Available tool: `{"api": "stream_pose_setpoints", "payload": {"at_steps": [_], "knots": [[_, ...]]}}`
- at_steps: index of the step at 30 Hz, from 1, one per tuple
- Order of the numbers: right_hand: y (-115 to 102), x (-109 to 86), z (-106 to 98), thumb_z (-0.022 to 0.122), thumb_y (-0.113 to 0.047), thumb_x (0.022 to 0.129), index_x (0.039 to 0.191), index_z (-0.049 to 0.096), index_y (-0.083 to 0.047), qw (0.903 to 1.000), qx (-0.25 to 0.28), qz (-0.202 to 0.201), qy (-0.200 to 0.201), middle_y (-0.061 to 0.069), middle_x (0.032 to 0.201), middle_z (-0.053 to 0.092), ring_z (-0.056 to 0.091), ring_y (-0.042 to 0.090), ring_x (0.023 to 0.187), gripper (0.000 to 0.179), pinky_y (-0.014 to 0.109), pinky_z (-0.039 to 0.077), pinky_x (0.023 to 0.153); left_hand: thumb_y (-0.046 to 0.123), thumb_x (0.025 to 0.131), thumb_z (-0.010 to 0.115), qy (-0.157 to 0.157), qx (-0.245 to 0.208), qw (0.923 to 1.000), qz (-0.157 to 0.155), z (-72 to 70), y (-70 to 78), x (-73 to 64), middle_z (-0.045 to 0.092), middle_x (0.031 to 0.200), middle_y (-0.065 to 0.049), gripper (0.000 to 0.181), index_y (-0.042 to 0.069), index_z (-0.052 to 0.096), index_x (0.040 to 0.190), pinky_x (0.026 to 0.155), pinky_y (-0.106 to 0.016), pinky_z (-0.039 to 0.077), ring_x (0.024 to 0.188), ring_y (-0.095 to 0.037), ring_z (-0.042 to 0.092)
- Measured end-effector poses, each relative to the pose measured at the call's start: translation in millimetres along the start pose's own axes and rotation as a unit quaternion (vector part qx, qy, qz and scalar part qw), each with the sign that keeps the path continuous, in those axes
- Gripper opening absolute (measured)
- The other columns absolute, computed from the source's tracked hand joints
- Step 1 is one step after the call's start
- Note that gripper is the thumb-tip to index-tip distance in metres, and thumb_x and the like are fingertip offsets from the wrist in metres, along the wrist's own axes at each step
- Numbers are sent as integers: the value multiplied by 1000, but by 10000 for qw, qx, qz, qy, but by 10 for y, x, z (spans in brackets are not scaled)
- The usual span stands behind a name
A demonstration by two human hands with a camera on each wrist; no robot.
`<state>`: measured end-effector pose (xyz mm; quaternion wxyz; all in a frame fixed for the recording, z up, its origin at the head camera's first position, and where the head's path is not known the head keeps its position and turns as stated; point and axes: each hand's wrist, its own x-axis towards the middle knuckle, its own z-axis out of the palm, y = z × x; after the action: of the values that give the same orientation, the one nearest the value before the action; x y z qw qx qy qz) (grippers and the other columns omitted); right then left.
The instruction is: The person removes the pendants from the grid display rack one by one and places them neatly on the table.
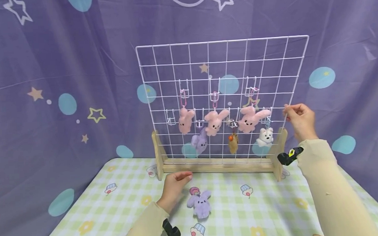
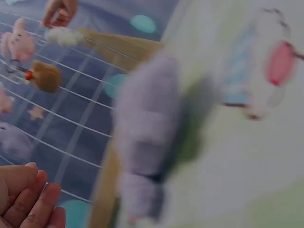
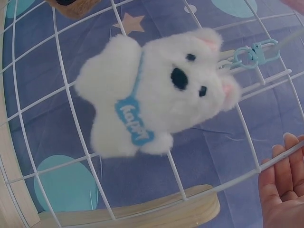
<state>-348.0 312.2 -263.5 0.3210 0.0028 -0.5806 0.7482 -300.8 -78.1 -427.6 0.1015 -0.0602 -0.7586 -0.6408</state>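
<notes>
At the right side of a white wire grid rack (image 1: 198,43), my right hand (image 1: 300,119) pinches the edge wire with its fingertips. Just inside that edge hangs a white dog plush keychain (image 3: 185,80) with a blue tag and a pale blue clasp. My left hand (image 1: 174,187) is over the table in front of the rack, fingers loosely bent and holding nothing. Beside it lies a purple rabbit plush keychain (image 1: 200,205) with a pink coil at its top; it looks blurred in the left wrist view.
Several plush keychains hang from the hooks: pink rabbits (image 1: 215,123), a purple one (image 1: 200,142) and a brown one (image 1: 233,144). A bare hook (image 1: 171,121) is at the left. The rack stands in a wooden base (image 1: 216,168) on a green checked tablecloth (image 1: 116,205).
</notes>
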Motion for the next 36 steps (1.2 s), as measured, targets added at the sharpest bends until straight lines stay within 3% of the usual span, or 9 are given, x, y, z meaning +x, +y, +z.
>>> {"api": "stream_pose_setpoints", "payload": {"at_steps": [6,11,17,23,31,36], "knots": [[21,-2,9,66,-3,86,75,58,-7,10000,51,27,-50,-7,62,66,60,4,57,14,12,48,54,7,83,70,256,58,9977,627,-164,351,96,71,97,-15,19,-4,70,99,73,-17,50,81,-7,64],[19,-8,8,66,-3,86,75,58,-7,10000,-24,14,-29,-7,62,65,59,3,56,14,12,48,54,8,83,71,527,-138,9938,965,-273,695,200,71,98,-13,19,-2,70,100,74,-18,52,81,-5,65],[13,-2,8,66,-3,86,74,58,-8,10000,27,6,16,-7,62,66,59,3,56,15,12,48,54,12,84,71,639,-412,9889,1273,-307,1143,354,71,100,-11,22,-1,70,103,77,-19,51,83,-5,65],[11,-1,5,66,-4,86,75,58,-8,10000,61,4,-48,-7,62,66,60,3,56,15,12,48,54,8,84,70,753,-714,9817,1597,-308,1509,518,70,102,-17,21,-3,69,103,77,-20,51,82,-6,65],[18,-5,-7,66,-4,86,74,58,-8,9999,97,-47,-25,-7,62,65,60,3,58,16,12,48,54,7,84,70,1016,-747,9765,1746,-295,1668,758,70,99,-17,21,-5,69,102,71,-17,50,76,-2,64],[27,-7,0,66,-2,86,72,57,-9,9998,107,-158,-4,-7,61,65,60,3,57,17,12,47,53,8,84,71,1239,-389,9722,1949,-295,1719,834,70,98,-19,20,-3,71,99,69,-16,50,76,-3,63]]}}
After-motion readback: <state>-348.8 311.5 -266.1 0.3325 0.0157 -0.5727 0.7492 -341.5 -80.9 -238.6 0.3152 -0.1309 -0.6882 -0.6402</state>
